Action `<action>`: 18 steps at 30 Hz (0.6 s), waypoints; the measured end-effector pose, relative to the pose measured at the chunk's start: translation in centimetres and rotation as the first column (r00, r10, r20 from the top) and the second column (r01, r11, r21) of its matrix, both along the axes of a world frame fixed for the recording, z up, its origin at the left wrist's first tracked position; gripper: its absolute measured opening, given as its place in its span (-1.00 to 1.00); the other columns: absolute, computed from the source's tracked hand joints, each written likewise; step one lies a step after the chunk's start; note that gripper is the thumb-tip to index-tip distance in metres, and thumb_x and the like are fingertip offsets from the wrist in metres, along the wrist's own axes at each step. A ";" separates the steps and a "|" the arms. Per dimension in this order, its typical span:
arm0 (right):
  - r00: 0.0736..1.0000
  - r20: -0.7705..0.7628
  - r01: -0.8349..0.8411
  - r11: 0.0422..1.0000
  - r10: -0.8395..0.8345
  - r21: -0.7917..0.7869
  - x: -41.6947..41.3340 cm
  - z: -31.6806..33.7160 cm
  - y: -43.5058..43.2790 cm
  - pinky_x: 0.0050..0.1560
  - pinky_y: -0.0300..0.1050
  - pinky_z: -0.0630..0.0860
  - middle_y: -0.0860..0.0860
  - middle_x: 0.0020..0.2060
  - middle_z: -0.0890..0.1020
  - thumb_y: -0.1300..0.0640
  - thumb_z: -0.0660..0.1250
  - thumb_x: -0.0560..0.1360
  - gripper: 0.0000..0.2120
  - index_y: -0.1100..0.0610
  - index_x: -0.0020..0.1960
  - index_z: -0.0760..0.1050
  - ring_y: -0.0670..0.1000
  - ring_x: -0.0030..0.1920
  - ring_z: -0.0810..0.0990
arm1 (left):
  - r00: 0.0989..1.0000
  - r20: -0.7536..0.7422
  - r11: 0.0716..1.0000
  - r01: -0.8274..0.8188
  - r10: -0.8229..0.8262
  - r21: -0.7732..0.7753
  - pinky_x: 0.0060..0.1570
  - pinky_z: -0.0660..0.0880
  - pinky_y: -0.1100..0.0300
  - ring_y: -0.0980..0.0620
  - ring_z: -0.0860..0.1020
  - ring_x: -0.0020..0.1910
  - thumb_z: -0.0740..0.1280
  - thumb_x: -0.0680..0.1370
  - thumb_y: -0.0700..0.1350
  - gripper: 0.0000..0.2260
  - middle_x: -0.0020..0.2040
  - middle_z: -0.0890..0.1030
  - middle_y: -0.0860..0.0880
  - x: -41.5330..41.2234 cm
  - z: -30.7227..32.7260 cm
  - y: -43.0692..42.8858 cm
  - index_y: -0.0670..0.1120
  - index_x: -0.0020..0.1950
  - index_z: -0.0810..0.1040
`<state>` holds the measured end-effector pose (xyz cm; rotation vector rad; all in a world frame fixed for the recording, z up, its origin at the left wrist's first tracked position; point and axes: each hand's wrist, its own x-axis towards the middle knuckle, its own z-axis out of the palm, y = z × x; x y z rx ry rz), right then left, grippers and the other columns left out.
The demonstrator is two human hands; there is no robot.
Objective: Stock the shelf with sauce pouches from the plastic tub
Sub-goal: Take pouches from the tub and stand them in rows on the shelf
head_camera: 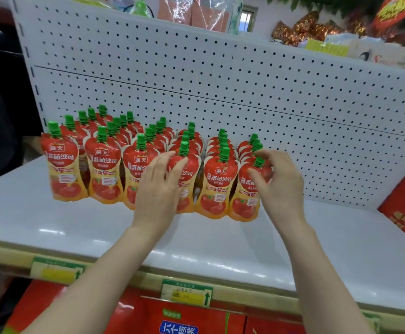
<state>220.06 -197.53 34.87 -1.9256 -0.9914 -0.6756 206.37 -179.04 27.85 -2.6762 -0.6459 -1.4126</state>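
Standing upright in six columns, the sauce pouches (64, 165) fill the left and middle of the glossy white shelf (76, 225), running back to the white pegboard panel (220, 80). Your left hand (159, 186) lies flat, fingers straight, against the front pouches mid-row. Your right hand (278, 182) curls by the green cap (259, 161) of the rightmost front pouch; whether it grips, I cannot tell. Price tags (187, 295) line the shelf edge above red cartons (172, 319); a red box (403, 213) sits far right.
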 end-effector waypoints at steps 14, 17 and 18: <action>0.685 0.644 0.071 0.850 0.339 -0.523 -2.8 -10.2 12.3 0.09 0.03 0.56 0.10 0.21 0.61 0.14 0.43 0.43 -0.73 0.15 0.12 0.64 0.16 0.26 0.40 | 0.969 -0.156 0.875 -0.243 0.194 -0.418 0.10 0.52 -0.09 -0.23 0.35 0.37 0.44 0.45 -0.18 -0.16 0.50 0.18 -0.15 -4.7 -3.8 4.2 0.01 0.54 -0.03; 0.697 0.626 0.068 0.837 0.350 -0.543 -2.5 -10.4 12.8 0.12 0.03 0.54 0.11 0.20 0.59 0.17 0.42 0.43 -0.75 0.18 0.09 0.64 0.17 0.26 0.44 | 0.972 -0.155 0.869 -0.229 0.178 -0.438 0.15 0.49 -0.09 -0.23 0.33 0.39 0.41 0.48 -0.21 -0.16 0.50 0.17 -0.17 -4.2 -3.9 4.5 0.01 0.55 -0.10; 0.705 0.614 0.063 0.830 0.356 -0.554 -2.7 -10.4 12.7 0.12 0.02 0.55 0.11 0.19 0.59 0.18 0.38 0.43 -0.75 0.18 0.09 0.64 0.17 0.26 0.48 | 0.973 -0.155 0.868 -0.225 0.173 -0.442 0.17 0.48 -0.09 -0.23 0.32 0.39 0.40 0.48 -0.21 -0.17 0.50 0.17 -0.18 -4.1 -3.8 4.5 0.00 0.56 -0.10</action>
